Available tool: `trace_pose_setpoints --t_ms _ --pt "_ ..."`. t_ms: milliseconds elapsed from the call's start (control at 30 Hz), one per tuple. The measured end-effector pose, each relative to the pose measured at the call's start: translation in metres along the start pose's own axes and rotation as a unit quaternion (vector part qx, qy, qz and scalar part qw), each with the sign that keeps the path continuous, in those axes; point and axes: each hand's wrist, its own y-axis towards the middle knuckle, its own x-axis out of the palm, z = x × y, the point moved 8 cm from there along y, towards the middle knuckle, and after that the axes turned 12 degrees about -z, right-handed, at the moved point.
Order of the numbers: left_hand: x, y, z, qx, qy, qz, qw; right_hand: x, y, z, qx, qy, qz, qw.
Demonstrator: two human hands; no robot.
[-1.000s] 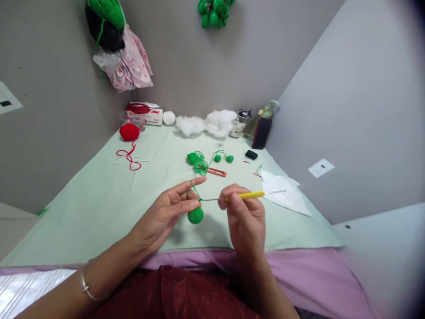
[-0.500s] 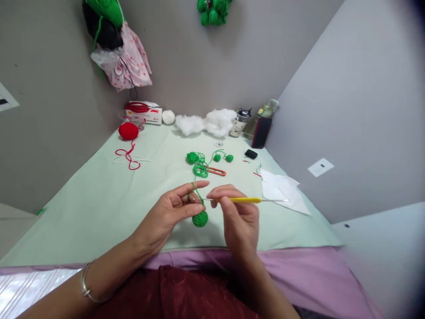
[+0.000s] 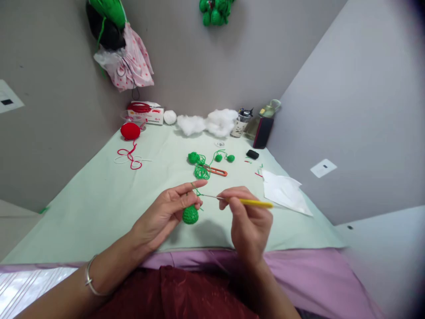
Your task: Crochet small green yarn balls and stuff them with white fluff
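Note:
Between the thumb and fingers of my left hand [image 3: 169, 208] is a small green crocheted ball [image 3: 190, 215], hanging just below the fingertips. Green yarn [image 3: 198, 191] runs up over the stretched index finger. My right hand [image 3: 247, 217] is closed around the yellow handle of a crochet hook [image 3: 257, 203]. The hook's thin metal shaft points left, its tip at the yarn by my left fingertips. Beyond the hands lies a loose tangle of green yarn [image 3: 202, 171] beside a green yarn ball [image 3: 193, 157].
An orange cutter [image 3: 217, 171] lies by the tangle, with two small green balls [image 3: 230, 158] behind. White stuffing [image 3: 221, 122] lines the back. A red yarn ball [image 3: 130, 131] sits back left; a phone [image 3: 263, 132] leans back right above white paper [image 3: 283, 192].
My right hand has moved right and slightly down, drawing the hook away from the left hand. The green crocheted ball has shifted a little left, and the left fingers have closed in more.

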Motion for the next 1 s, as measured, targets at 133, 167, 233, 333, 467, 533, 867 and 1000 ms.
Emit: trace_pose_setpoints --t_ms 133,167,233,333,467,533,867,1000 --pt "0.001 0.001 0.013 0.051 0.068 0.024 0.996 0.007 0.009 0.017 0.078 0.134 -0.007 0.988" --pt "0.001 0.002 0.014 0.06 0.075 0.027 0.995 0.009 0.011 0.016 0.075 0.118 -0.012 0.99" --pt "0.001 0.007 0.015 0.067 0.068 0.02 0.995 0.012 0.019 0.011 0.058 0.066 -0.045 0.995" --pt "-0.006 0.02 0.022 0.07 0.046 0.007 0.996 0.014 0.04 0.01 0.039 -0.01 -0.164 0.986" --pt "-0.019 0.038 0.052 0.098 0.024 0.004 0.995 -0.006 0.079 0.043 0.072 -0.252 -0.242 0.934" --pt "-0.02 0.043 0.072 0.122 0.023 -0.019 0.992 -0.01 0.09 0.08 0.147 -0.439 -0.313 0.829" --pt "-0.029 0.035 0.118 0.212 0.025 -0.073 0.974 -0.027 0.084 0.137 0.219 -0.513 -0.404 0.725" --pt "-0.034 0.029 0.109 0.2 0.019 -0.063 0.978 -0.047 0.088 0.114 0.227 -0.499 -0.392 0.739"
